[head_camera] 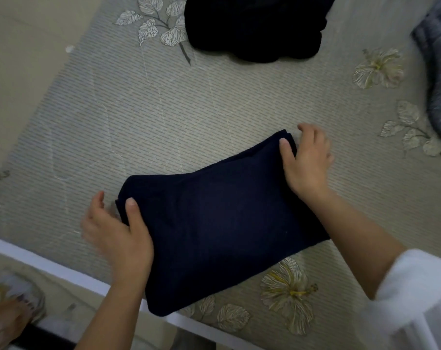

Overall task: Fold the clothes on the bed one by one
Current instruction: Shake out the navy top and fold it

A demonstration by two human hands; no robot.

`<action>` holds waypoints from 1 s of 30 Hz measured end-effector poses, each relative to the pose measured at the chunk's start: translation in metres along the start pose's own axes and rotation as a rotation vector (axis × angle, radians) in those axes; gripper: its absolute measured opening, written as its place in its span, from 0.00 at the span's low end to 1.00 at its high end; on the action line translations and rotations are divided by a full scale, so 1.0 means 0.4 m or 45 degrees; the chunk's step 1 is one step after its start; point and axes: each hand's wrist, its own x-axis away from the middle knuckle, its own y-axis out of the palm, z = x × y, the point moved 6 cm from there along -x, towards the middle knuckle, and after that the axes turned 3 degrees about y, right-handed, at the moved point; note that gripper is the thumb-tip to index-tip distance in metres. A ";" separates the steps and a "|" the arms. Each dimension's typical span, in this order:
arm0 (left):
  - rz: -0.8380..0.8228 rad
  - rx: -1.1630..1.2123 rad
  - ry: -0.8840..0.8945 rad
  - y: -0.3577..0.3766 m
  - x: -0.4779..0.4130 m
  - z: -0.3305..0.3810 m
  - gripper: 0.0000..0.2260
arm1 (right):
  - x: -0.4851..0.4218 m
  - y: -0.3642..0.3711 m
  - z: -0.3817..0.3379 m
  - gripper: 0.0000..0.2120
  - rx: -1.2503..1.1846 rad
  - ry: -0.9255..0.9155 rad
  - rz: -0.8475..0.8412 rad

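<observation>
Found on the bed, at its near edge: navy garment, already folded to a compact rectangle. Gripped at its 2 short ends: left hand with thumb on top and fingers curled round the edge; right hand likewise at the far corner. Judged to be the closing step on this piece, squaring or lifting. Next: lift level, keep layers pinched, set aside. Not yet folded, further back: black heap. At right edge: grey fabric, kind unclear.

A loose, soft white sleeve covers the right arm down to near the elbow.
</observation>
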 end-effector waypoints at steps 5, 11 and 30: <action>-0.326 -0.504 0.543 0.052 0.080 0.044 0.23 | 0.207 0.092 -0.078 0.27 0.281 -0.754 -0.256; -0.471 -0.537 0.361 0.072 0.089 -0.047 0.25 | 0.130 0.130 0.050 0.27 0.469 -0.377 -0.390; -0.737 0.462 -0.449 -0.064 0.128 0.076 0.15 | 0.267 -0.187 0.103 0.06 -0.712 0.452 -0.453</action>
